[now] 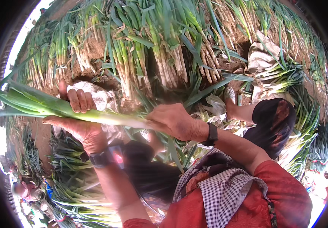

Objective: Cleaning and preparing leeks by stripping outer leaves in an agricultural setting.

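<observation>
Bridging open space, one leek [112, 117] sits in half-curled left hand [82, 131], closed right hand [177, 121].

No text or number is showing legibly. The sack [263, 53] at two o'clock and left wristband [100, 159] at eight are offering nothing readable.

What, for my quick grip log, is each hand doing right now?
Left hand: holding the long green onion, fingers curled over its stalk.
Right hand: closed on the same onion's white end.
</observation>
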